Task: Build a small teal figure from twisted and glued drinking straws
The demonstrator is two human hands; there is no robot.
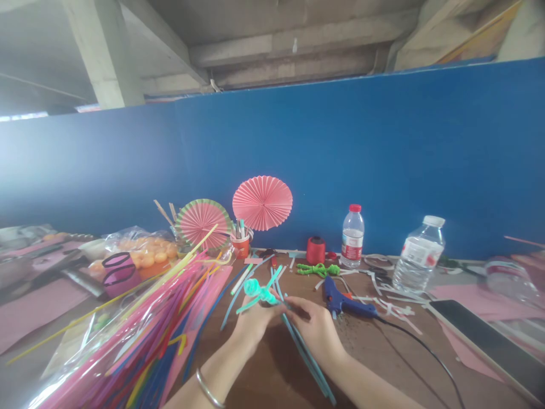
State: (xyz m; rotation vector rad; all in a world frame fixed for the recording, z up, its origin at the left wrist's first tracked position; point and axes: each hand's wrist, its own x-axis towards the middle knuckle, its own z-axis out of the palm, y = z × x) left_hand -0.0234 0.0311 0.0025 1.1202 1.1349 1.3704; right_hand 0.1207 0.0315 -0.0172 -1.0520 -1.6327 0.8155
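Observation:
A turquoise pipe-cleaner figure point(260, 292), with a coiled round end, a coiled body and straight limbs sticking out, is held up above the table. My left hand point(255, 324) is closed around its lower part. Close by, my right hand point(313, 324) has its fingertips pinched together against the left fingertips; whatever sits between them is hidden. Under and between the hands, several loose blue-green pipe cleaners point(304, 352) lie on the brown table point(272, 378). Behind them rests a green pipe-cleaner piece point(318, 270), twisted with stubby ends.
Right of my hands lies a blue glue gun point(349, 304) with its cable, near two water bottles point(352, 238) and a phone point(489, 341). Colourful pipe cleaners point(149, 335) in clear plastic fill the left. Pink paper fans point(263, 203) stand by the blue wall point(361, 153).

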